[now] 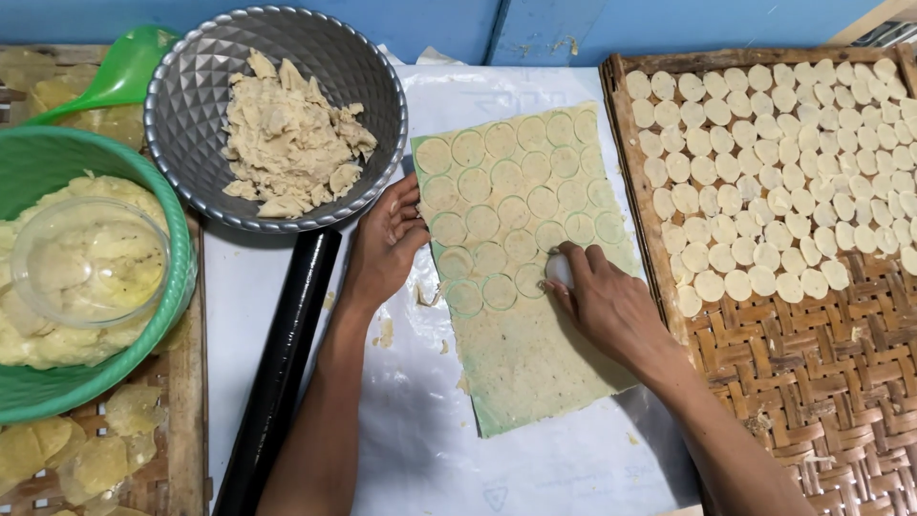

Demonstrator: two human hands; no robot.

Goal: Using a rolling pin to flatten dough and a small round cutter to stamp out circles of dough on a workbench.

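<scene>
A long rolled-out sheet of pale dough [521, 325] lies on white plastic, its upper half stamped with several round cuts. My right hand [597, 296] presses a small round white cutter [558, 270] into the sheet at the edge of the cut area. My left hand [384, 247] rests flat on the plastic, fingertips touching the sheet's left edge and holding nothing.
A black rolling pin [279, 368] lies left of my left arm. A metal bowl [196, 86] holds dough scraps. A green basin [38, 158] holds dough and a clear bowl [89, 258]. A woven tray [812, 382] at right carries several cut rounds [764, 143].
</scene>
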